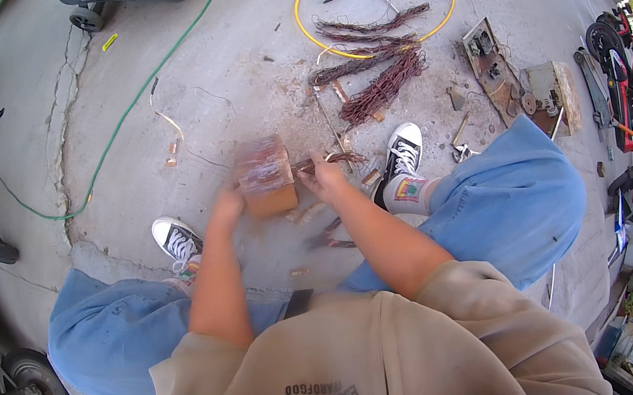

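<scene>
Block (271, 197) looks heavy & stiff, prob.; hold it by both sides. Your L hand (228, 201) grips its left; R hand (322, 181) pinches bendy brown wires (345, 157).

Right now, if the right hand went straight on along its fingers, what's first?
Probably the orange-brown block, just beyond the dark wire strands at the right hand. Blur and a single view leave the depth between them unclear.
</scene>
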Tool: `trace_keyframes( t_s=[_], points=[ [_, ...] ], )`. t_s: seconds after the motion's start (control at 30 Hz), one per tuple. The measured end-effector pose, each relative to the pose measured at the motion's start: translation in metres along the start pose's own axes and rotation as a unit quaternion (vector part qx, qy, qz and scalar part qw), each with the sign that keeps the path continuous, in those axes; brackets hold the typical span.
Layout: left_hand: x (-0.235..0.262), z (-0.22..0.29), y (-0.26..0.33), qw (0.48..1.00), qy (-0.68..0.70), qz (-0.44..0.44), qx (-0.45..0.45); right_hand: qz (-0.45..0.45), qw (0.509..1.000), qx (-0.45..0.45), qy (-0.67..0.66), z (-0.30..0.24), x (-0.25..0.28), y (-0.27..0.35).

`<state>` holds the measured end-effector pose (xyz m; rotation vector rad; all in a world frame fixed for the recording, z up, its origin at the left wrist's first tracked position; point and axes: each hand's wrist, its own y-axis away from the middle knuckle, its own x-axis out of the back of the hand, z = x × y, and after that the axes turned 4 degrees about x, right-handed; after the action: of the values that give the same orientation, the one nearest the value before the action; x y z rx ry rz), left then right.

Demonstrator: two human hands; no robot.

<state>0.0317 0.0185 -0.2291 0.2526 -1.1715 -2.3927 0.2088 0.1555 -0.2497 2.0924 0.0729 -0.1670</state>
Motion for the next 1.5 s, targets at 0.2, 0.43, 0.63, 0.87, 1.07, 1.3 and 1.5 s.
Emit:
trace_keyframes(
  t_s=[0.2, 0.43, 0.63, 0.87, 1.07, 1.3, 1.5],
  points=[
    [0.008, -0.035, -0.034, 0.994, 0.096, -0.005, -0.046, -0.118, 0.990, -0.062, 0.046, -0.016, -0.013, 0.014],
    [0.005, -0.024, -0.029, 0.991, 0.137, 0.003, 0.010, -0.113, 0.991, 0.018, 0.065, -0.032, 0.005, -0.015],
    [-0.004, -0.002, -0.010, 0.986, 0.159, -0.025, 0.039, -0.133, 0.987, -0.050, -0.072, 0.006, -0.001, -0.008],
    [-0.008, -0.013, -0.017, 0.982, 0.186, 0.011, -0.013, -0.208, 0.976, -0.044, -0.052, -0.032, 0.025, -0.014],
    [-0.009, -0.003, -0.007, 0.986, 0.163, 0.006, 0.027, -0.188, 0.982, 0.012, -0.024, -0.032, 0.023, -0.015],
    [-0.008, 0.013, 0.004, 0.984, 0.160, 0.022, 0.078, -0.217, 0.976, -0.024, -0.019, 0.006, -0.007, -0.009],
    [0.010, -0.018, -0.017, 0.974, 0.204, 0.102, 0.003, -0.097, 0.991, -0.084, -0.029, -0.013, -0.007, -0.009]
  ],
)
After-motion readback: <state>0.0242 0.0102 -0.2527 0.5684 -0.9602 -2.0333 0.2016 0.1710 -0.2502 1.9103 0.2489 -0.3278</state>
